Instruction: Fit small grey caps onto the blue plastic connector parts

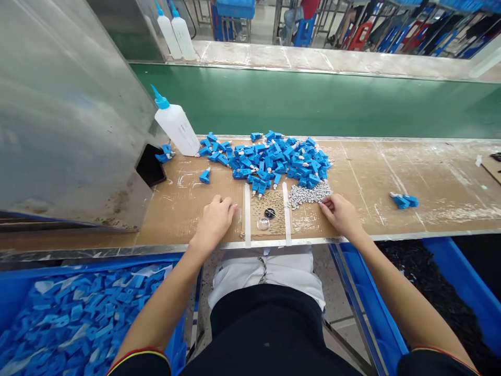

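Observation:
My left hand (216,222) rests on the brown work surface with its fingers curled in, and no object shows in it. At the right edge of a heap of small grey pieces (307,195), my right hand (341,214) has thumb and fingers pinched together; whatever is between them is too small or hidden. Between my hands lies a cardboard pad (270,201) with white strips down both sides. On it are a small black round dish (270,213) and a clear round dish (263,224). Behind it spreads a big pile of blue plastic parts (274,156) with pale tips.
A white squeeze bottle (178,128) stands behind left, beside a metal housing (78,115). A green conveyor belt (313,102) runs beyond the bench. Below are a blue bin (180,313) of blue parts and another blue bin (371,308) of black parts. Loose blue parts (404,200) lie right.

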`<state>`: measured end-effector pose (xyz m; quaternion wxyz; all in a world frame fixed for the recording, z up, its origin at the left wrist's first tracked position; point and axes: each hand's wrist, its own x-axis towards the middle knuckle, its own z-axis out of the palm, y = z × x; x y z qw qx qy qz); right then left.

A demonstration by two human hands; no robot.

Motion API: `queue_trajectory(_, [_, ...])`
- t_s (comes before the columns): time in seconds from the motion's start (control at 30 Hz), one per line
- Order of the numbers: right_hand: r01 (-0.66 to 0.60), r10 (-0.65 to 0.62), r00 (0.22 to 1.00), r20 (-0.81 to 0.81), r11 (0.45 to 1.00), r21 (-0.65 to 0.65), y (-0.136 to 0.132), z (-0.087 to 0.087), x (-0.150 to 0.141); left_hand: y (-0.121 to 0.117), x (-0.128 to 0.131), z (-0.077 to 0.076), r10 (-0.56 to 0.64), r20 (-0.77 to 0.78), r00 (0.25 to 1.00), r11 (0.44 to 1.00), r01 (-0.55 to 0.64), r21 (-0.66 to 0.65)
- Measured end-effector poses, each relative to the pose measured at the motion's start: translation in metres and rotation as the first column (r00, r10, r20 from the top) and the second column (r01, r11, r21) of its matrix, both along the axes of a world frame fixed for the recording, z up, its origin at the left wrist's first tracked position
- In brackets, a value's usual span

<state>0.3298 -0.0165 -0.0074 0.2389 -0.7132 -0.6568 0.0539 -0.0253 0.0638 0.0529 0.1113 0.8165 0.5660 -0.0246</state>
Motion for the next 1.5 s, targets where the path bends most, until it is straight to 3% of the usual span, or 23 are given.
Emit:
queue_trajectory(0.17, [-0.107, 0.115, 0.976, 0.184, 0.993, -0.05, 0.006, 0.005, 0.0, -0.013, 0.01, -0.008, 0.067, -0.005, 0.998, 0.998, -0.067, 0.019])
queue_trajectory(0.33, [-0.255, 0.298, 0.918, 0.261, 0.948, -0.189, 0.0, 0.012, 0.003, -0.019, -0.022, -0.023, 0.101, 0.274, 0.956, 0.988, -0.128, 0.082])
queue_trajectory(0.5, [-0.292, 0.318, 0.937, 0.143, 0.94, -0.174, -0.004, 0.014, -0.005, -0.029, -0.035, -0.032, 0.084, 0.63, 0.772, 0.994, -0.109, 0.002])
queue_trajectory(0.6, [-0.254, 0.262, 0.965, 0.035, 0.956, -0.146, -0.001, 0.015, -0.006, -0.034, -0.027, -0.036, 0.109, 0.767, 0.633, 0.994, -0.072, -0.081])
queue_trajectory(0.73, [-0.241, 0.235, 0.97, -0.056, 0.949, -0.204, 0.003, 0.022, -0.002, -0.036, -0.018, -0.042, 0.191, 0.884, 0.427, 0.981, -0.067, -0.18])
queue_trajectory(0.97, [-0.288, 0.322, 0.946, 0.043, 0.893, -0.345, 0.018, 0.035, -0.005, -0.035, -0.008, -0.048, 0.326, 0.938, 0.118, 0.945, -0.072, -0.32])
queue_trajectory(1.17, [-0.323, 0.352, 0.936, 0.028, 0.886, -0.333, 0.015, 0.031, -0.014, -0.044, 0.004, -0.065, 0.439, 0.894, -0.092, 0.896, -0.023, -0.443])
queue_trajectory(1.37, [-0.404, 0.41, 0.912, 0.003, 0.899, -0.167, 0.003, 0.017, -0.06, -0.049, 0.004, -0.068, 0.481, 0.865, -0.141, 0.875, 0.013, -0.484])
queue_trajectory(1.5, [-0.44, 0.455, 0.888, 0.071, 0.883, -0.161, 0.004, 0.014, -0.072, -0.049, 0.001, -0.068, 0.546, 0.826, -0.137, 0.837, 0.055, -0.544])
